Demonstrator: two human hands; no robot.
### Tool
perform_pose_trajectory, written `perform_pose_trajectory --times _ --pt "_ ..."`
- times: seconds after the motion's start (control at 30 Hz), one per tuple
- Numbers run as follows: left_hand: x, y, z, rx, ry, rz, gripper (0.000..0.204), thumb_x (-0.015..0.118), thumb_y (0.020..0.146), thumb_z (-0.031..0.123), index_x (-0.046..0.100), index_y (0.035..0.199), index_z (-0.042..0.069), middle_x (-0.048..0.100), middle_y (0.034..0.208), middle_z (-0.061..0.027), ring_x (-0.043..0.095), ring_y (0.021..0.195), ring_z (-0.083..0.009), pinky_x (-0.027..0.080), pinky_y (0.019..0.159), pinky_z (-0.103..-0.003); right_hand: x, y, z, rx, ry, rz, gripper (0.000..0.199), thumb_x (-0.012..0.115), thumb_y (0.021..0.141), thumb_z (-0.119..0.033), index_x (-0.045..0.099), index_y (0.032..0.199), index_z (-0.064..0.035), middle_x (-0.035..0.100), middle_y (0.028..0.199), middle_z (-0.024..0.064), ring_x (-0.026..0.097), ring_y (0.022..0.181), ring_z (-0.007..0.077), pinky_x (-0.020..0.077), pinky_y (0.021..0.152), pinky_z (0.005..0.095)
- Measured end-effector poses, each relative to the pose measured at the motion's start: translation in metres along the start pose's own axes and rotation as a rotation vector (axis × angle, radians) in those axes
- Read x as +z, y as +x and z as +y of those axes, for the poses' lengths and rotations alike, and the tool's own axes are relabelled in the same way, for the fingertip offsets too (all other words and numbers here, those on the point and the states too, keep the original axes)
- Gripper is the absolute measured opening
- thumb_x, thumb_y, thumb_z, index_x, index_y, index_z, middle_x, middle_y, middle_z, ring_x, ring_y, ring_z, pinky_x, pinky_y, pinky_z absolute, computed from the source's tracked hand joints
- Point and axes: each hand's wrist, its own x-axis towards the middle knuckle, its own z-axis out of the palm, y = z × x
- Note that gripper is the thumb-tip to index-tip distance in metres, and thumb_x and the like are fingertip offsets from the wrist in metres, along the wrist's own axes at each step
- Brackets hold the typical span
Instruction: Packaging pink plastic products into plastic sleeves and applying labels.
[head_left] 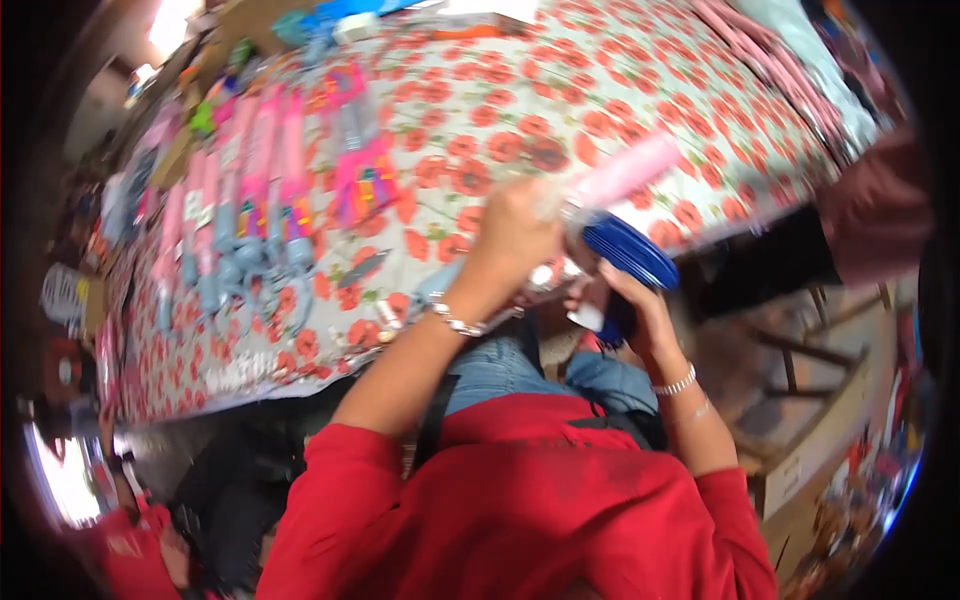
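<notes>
A: Where are the hands?
B: Both are by the near edge of the desk (420, 340), right of its middle. The left hand (515, 230) curls its fingers at the lower end of a pink tube (630, 168); blur there means I cannot tell whether it grips. The right hand (645, 305) grasps a dark blue tool (632, 250), thumb against its side.

A: And the tube?
B: It slants over the right half of the desk, close to the near edge, its far end pointing away from the person. The blue tool is just beside its lower end.

A: Any labels to read?
B: Pale labels (206, 215) show on some of the pink-and-grey packs (265, 150) lined up toward the left edge, but their print is too blurred. A bright pink pack (362, 185) lies right of that row.

A: Other writing?
B: A white card (63, 295) past the left edge has dark marks, too small to make out.

A: What's at the far edge?
B: A white box (490, 10), around its middle. More pink tubes (765, 55) lie toward the far right corner, with clear plastic (800, 45) beside them.
</notes>
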Motion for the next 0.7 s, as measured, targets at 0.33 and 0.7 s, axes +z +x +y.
perform_pose_trajectory --times 0.33,0.7 --pt "0.017 -0.033 0.009 0.11 0.027 0.12 0.014 0.061 0.068 0.006 0.053 0.073 -0.004 0.053 0.071 -0.0211 0.052 0.06 -0.0356 0.045 0.059 -0.041 0.016 -0.039 0.002 0.089 0.089 0.044 0.03 0.052 0.089 -0.026 0.054 0.103 0.0001 0.061 0.083 0.0151 0.063 0.071 0.0272 0.0514 0.07 0.0332" --pt "0.023 -0.038 0.001 0.069 -0.049 0.108 0.01 0.059 0.067 0.003 0.053 0.067 -0.004 0.054 0.064 -0.0214 0.052 0.057 -0.0353 0.044 0.055 -0.042 0.032 -0.039 0.001 0.1 -0.054 0.132 0.027 0.052 0.089 -0.027 0.056 0.096 -0.0004 0.061 0.078 0.0126 0.062 0.068 0.0236 0.051 0.068 0.0308"
